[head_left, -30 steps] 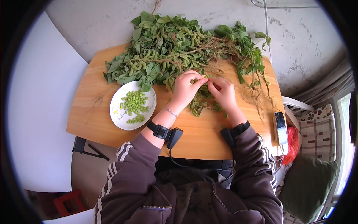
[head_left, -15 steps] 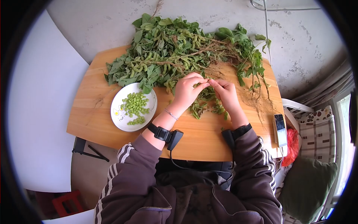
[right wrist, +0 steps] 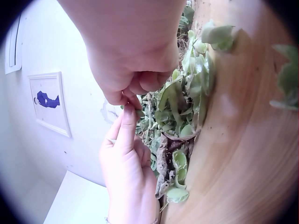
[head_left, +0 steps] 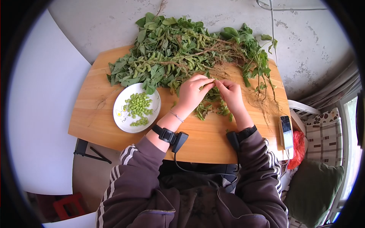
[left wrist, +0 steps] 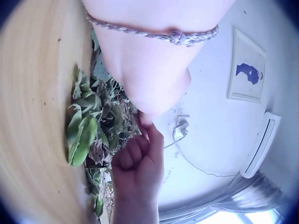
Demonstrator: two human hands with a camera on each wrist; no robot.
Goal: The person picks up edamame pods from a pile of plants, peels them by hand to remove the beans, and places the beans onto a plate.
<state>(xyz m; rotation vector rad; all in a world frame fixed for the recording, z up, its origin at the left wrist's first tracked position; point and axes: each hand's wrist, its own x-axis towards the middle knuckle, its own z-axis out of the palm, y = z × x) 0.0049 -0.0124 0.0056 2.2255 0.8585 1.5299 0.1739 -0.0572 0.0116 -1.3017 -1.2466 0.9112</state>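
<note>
Above the table's middle, the fingertips of both hands meet around a small green pod (head_left: pixel 214 80), mostly covered by them. My left hand (head_left: pixel 191 92) pinches it from the left, my right hand (head_left: pixel 231 97) from the right. In the right wrist view, bits of green show at the fingertips of the left hand (right wrist: pixel 126 161) and right hand (right wrist: pixel 133 70). Beneath the hands lie loose leaves and pod shells (head_left: pixel 203 110). A white plate (head_left: pixel 118 102) to the left holds shelled green beans (head_left: pixel 137 105).
Leafy bean plants (head_left: pixel 161 47) with pods and roots are heaped along the back of the wooden table (head_left: pixel 89 114). A phone (head_left: pixel 286 131) lies at the right edge. Beside the table are a red bag (head_left: pixel 299 146) and a dark green cushion (head_left: pixel 315 190).
The joined fingertips have shifted slightly right and down from a second ago, and the right hand's fingers have changed their bend. The plate and plants look the same.
</note>
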